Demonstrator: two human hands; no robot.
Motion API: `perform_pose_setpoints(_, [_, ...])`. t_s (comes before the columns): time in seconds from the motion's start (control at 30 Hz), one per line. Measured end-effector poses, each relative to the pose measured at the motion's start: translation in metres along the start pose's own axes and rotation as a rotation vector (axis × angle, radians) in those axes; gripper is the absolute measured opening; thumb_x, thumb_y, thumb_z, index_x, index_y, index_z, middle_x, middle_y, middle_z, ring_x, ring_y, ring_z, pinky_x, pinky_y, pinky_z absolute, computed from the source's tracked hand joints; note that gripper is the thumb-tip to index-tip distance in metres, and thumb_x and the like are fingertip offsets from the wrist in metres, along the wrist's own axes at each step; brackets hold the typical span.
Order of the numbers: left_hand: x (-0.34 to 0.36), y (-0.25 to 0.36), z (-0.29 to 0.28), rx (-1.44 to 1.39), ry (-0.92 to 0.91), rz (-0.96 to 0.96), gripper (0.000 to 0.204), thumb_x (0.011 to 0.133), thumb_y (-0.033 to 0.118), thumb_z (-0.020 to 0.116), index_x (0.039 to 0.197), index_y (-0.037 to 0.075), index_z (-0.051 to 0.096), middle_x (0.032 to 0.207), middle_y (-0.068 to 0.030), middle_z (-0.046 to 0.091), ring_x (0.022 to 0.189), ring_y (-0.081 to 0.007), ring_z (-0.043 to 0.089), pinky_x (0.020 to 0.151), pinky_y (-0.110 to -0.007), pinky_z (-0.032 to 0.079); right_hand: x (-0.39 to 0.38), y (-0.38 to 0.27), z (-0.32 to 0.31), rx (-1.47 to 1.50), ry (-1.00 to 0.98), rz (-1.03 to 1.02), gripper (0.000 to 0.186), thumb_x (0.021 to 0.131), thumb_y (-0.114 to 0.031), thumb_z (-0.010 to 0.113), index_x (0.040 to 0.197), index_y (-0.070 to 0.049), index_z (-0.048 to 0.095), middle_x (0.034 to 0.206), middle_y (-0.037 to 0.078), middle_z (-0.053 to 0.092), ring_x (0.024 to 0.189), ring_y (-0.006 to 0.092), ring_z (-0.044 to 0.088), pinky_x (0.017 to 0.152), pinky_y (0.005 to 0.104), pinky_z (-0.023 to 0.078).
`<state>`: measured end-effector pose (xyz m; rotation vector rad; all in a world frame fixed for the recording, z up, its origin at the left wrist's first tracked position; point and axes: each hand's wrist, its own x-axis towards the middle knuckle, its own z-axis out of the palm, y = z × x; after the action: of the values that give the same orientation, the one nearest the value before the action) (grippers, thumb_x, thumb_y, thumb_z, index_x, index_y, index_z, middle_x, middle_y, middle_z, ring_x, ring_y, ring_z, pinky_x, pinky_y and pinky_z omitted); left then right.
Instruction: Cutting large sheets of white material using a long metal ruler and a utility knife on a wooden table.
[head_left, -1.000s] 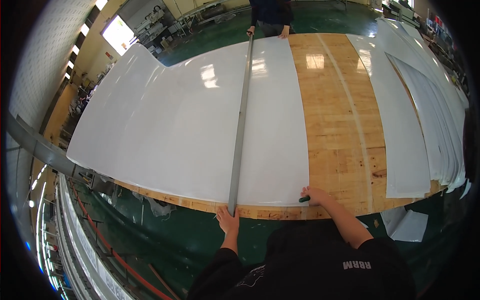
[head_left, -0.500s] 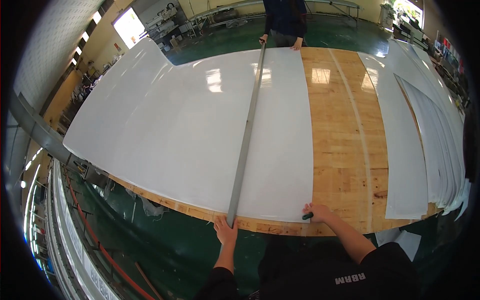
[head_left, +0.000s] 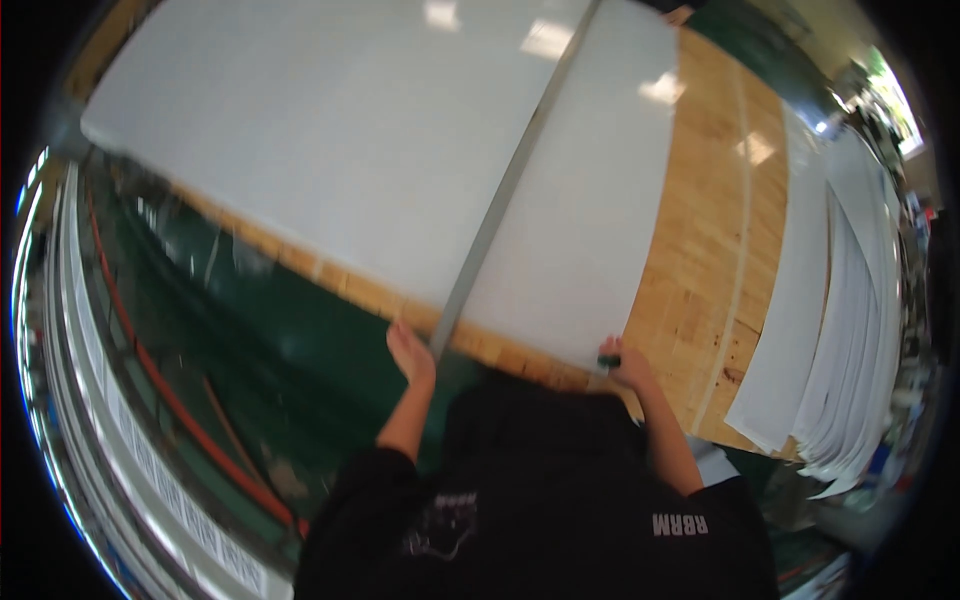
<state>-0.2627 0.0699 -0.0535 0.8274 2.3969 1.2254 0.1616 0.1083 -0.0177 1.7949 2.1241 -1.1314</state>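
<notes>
A long grey metal straightedge [head_left: 515,165] lies slantwise across a large glossy white sheet [head_left: 330,150], its near end jutting past the table edge. Just left of that end is my left hand [head_left: 410,355], fingers stretched out and nothing in its palm; whether it touches the bar is blurred. My right hand [head_left: 627,365] is closed around a small dark green tool [head_left: 609,360] at the sheet's near right corner. Its working end cannot be made out. At the far edge, part of another person's hand [head_left: 679,15] shows by the sheet's far right corner.
Bare wooden tabletop [head_left: 705,250] runs beside the sheet. On its right lie several stacked white sheets [head_left: 830,330] with uneven edges. Long metal profiles [head_left: 110,400] and an orange-red hose or bar [head_left: 160,370] are down on the left, over the green floor [head_left: 270,345].
My view has tilted down and turned, so most of the other person is out of sight. My left hand has come off the straightedge's end; my right still holds the green tool.
</notes>
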Motion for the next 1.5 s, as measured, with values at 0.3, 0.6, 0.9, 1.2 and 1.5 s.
perform_pose_setpoints(0.3, [-0.004,0.028,-0.003,0.214,-0.167,-0.251,0.032,0.094,0.021,0.043,0.125,0.014,0.038,0.115,-0.0168,0.052,0.093,-0.0371,0.059,0.075,-0.046,0.049,0.001,-0.006,0.007,0.02,0.053,0.084,0.053,0.073,0.001,0.053,0.121,-0.019,0.061,0.135,0.012,0.047,0.132,0.0294,0.037,0.102,0.0356,0.039])
perform_pose_setpoints(0.6, [-0.004,0.041,-0.005,0.266,-0.197,-0.227,0.035,0.094,0.02,0.041,0.128,0.015,0.036,0.119,-0.0171,0.051,0.092,-0.0399,0.059,0.074,-0.048,0.05,0.005,-0.025,0.001,-0.137,0.051,0.135,0.037,0.077,-0.008,0.057,0.113,-0.016,0.064,0.125,0.018,0.054,0.125,0.0339,0.044,0.096,0.0378,0.044])
perform_pose_setpoints(0.9, [-0.001,0.032,0.0,0.248,-0.126,-0.159,0.034,0.093,0.024,0.047,0.124,0.014,0.042,0.12,-0.0152,0.048,0.106,-0.0363,0.053,0.078,-0.046,0.049,0.014,-0.035,-0.009,-0.142,0.008,0.183,0.026,0.081,-0.007,0.05,0.098,-0.014,0.068,0.114,0.02,0.058,0.117,0.0361,0.05,0.091,0.0412,0.046])
perform_pose_setpoints(1.2, [-0.003,0.024,0.001,0.282,-0.149,-0.269,0.059,0.094,0.037,0.046,0.139,0.004,0.03,0.117,-0.0193,0.056,0.105,-0.0366,0.056,0.084,-0.045,0.047,0.014,-0.03,-0.003,-0.143,-0.034,0.137,0.036,0.071,-0.01,0.062,0.107,-0.011,0.064,0.113,0.023,0.058,0.109,0.0385,0.055,0.092,0.0423,0.046])
perform_pose_setpoints(1.5, [-0.001,0.024,0.002,0.429,-0.229,-0.329,0.053,0.094,0.044,0.041,0.118,-0.001,0.053,0.094,-0.0223,0.065,0.087,-0.0413,0.062,0.075,-0.048,0.048,0.048,-0.059,-0.024,-0.236,-0.264,0.237,0.024,0.07,-0.019,0.062,0.087,-0.003,0.07,0.082,0.02,0.066,0.082,0.0356,0.064,0.074,0.043,0.052])
